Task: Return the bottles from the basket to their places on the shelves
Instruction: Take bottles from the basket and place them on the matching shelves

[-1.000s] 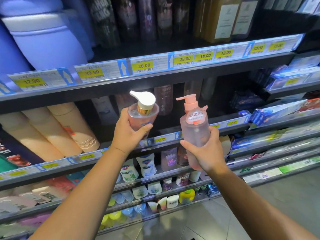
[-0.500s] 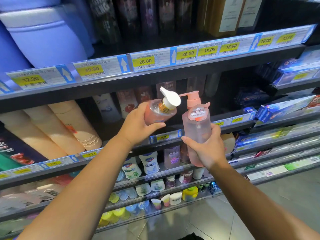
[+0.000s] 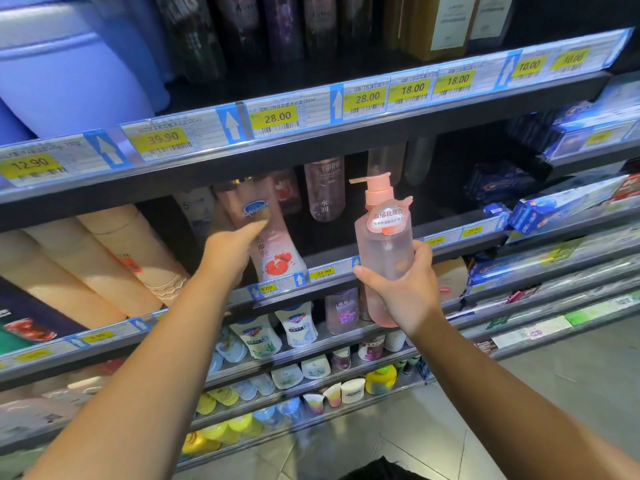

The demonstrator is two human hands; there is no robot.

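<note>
Right hand (image 3: 407, 292), centre-right: fingers and thumb curled round the lower body of 1 upright frosted pink plastic pump bottle (image 3: 384, 251), held in front of the dark metal shelf (image 3: 339, 271). Left hand (image 3: 232, 245), centre, extended into that shelf against a pink pomegranate-label bottle (image 3: 277, 251); motion blur hides its grip, so cannot tell.

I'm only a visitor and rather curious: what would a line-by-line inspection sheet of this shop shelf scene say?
Surface: dark shelf, yellow price tags along its edge.
Job's things: pink pump bottle held upright in front of the shelf; pomegranate bottle in the shelf bay.
Clutter: clear bottle behind, beige bottles to the left.
Fingers: right hand grips the pink pump bottle low down; left hand is against the pomegranate bottle, blurred, grip unclear.
Cables: nothing seen.
Surroundings: toothpaste boxes on the right, blue tub above left, tiled floor below.
</note>
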